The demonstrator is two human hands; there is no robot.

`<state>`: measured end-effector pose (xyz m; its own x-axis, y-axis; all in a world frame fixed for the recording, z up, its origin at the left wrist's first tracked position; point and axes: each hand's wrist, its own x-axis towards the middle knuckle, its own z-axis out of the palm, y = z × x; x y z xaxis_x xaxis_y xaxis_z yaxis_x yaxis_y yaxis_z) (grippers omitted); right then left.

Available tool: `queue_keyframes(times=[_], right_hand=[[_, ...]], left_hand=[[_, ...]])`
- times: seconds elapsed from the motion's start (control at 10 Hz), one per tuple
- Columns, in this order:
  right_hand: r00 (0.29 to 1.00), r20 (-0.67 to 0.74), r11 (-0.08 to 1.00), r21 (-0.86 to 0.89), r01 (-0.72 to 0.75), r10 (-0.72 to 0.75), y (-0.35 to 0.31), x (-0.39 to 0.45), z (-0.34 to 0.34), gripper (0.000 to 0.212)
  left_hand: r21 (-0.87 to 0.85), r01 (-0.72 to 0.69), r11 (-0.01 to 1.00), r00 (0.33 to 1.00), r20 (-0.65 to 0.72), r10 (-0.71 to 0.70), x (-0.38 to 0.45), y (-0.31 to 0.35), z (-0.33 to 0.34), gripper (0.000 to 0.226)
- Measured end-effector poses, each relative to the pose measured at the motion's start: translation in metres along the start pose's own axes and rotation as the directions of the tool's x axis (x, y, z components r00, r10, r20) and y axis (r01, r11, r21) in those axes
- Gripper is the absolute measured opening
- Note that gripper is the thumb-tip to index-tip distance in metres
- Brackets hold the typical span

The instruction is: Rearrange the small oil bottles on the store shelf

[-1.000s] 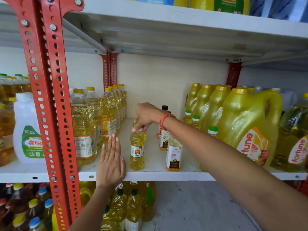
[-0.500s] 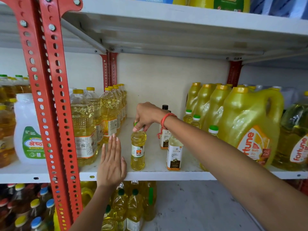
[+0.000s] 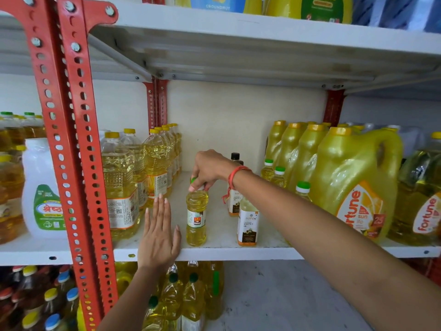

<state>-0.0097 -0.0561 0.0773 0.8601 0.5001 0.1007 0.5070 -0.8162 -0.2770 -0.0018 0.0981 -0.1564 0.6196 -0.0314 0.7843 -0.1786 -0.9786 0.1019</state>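
A small yellow oil bottle (image 3: 196, 218) with a green cap stands upright near the front of the white shelf (image 3: 238, 253). My right hand (image 3: 208, 169) grips its cap from above. My left hand (image 3: 159, 235) lies flat and open on the shelf's front edge, just left of that bottle, not touching it. Two small white-labelled coconut oil bottles (image 3: 247, 225) stand to its right, partly behind my right forearm. A small dark-capped bottle (image 3: 235, 156) shows behind my wrist. Small green-capped bottles (image 3: 274, 174) stand further right.
Tall clear oil bottles (image 3: 121, 185) line the shelf's left side beside the red slotted upright (image 3: 78, 163). Large yellow Fortune jugs (image 3: 355, 185) fill the right side. The upper shelf (image 3: 262, 39) hangs close overhead. More bottles (image 3: 186, 299) stand on the level below.
Both hands and the small yellow bottle stay almost where they were; only the view has shifted slightly.
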Motion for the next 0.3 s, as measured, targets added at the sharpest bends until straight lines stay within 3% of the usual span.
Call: queue_keyframes(times=[0.2,0.3], right_hand=[[0.992,-0.124,1.000,0.006,0.023,-0.022,0.011,-0.012,0.003,0.057],[0.942,-0.335,0.995,0.090,0.042,-0.009,0.021,-0.028,-0.003,0.060]], left_hand=[[-0.209,0.032,0.977,0.999,0.010,-0.030,0.005,-0.004,-0.017,0.070],[-0.185,-0.045,0.982,0.995,-0.100,0.027,0.040,0.009,-0.047,0.069]])
